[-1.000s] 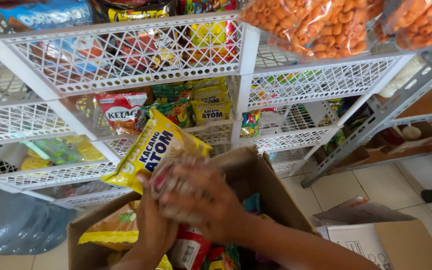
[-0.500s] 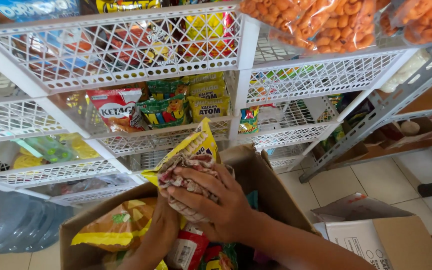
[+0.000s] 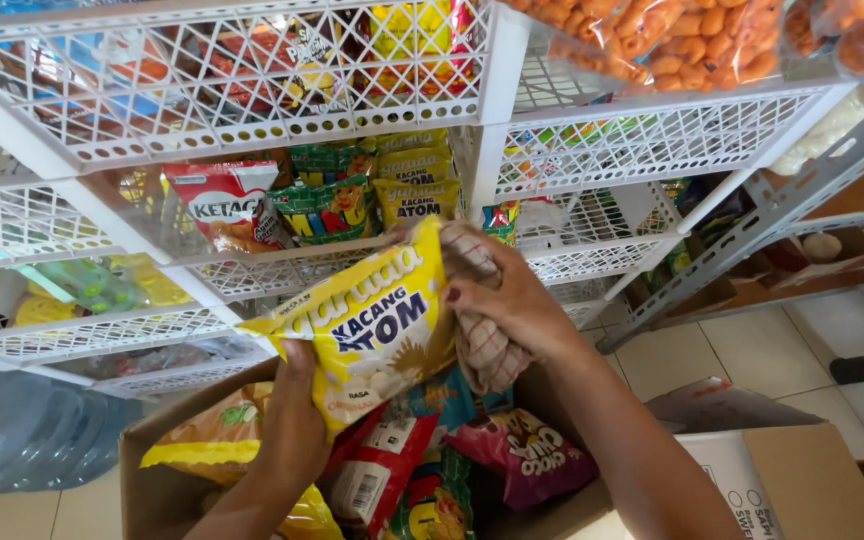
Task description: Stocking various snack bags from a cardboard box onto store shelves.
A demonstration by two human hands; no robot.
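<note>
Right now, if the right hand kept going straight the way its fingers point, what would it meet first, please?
The right hand points up-left toward the rack. It would probably first meet the yellow packs standing in the middle white basket, though depth is hard to judge.

We've got white lattice shelves stuffed with snack packets along the front edges, plus a cardboard box of snacks sitting on the tiled floor.

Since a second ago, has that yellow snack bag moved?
Yes. The yellow snack bag has tipped flatter and risen a little toward the white shelf rack, above the cardboard box.
</note>
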